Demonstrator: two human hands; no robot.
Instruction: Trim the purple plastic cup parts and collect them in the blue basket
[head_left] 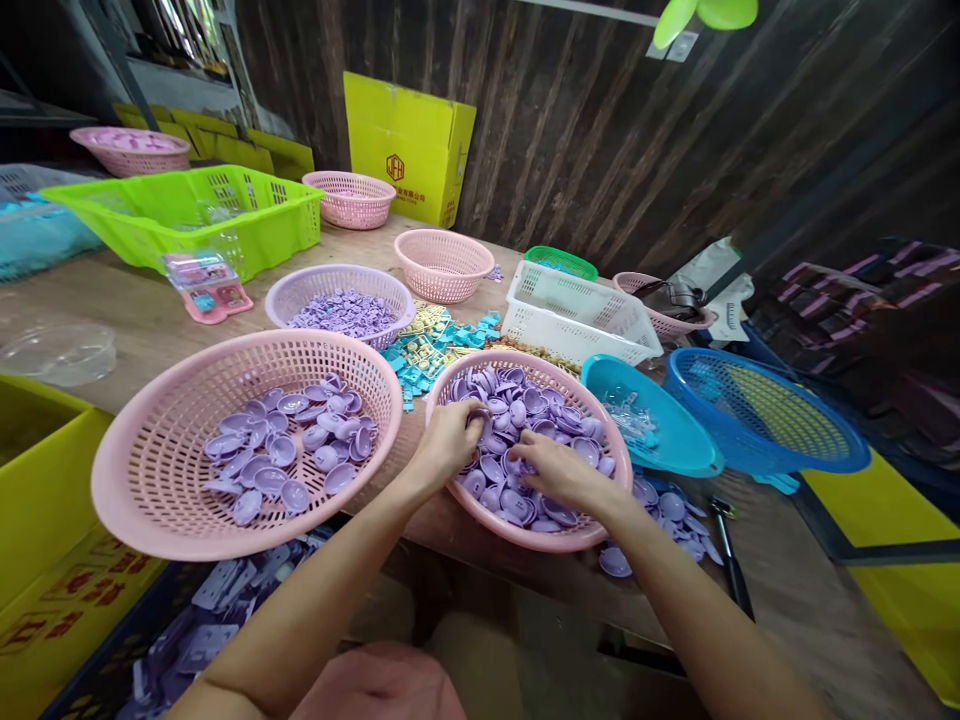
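Observation:
My left hand (450,442) is over the left side of a pink perforated basket (616,478) heaped with small purple oval plastic dishes (517,500). Its fingers are pinched together on one purple dish, mostly hidden by them. On the right of the same heap is my right hand (561,470), its fingers curved and apart, the tips touching the dishes. To the left stands a larger pink basket (150,445), holding a loose layer of similar purple dishes (281,450).
Behind are a lilac basket (279,300) of small purple parts, loose blue and cream pieces (427,350), and a white basket (577,335). A turquoise scoop-shaped basket (675,445) and blue basket (795,430) stand right. A black-handled tool (733,560) lies near loose purple dishes (679,520).

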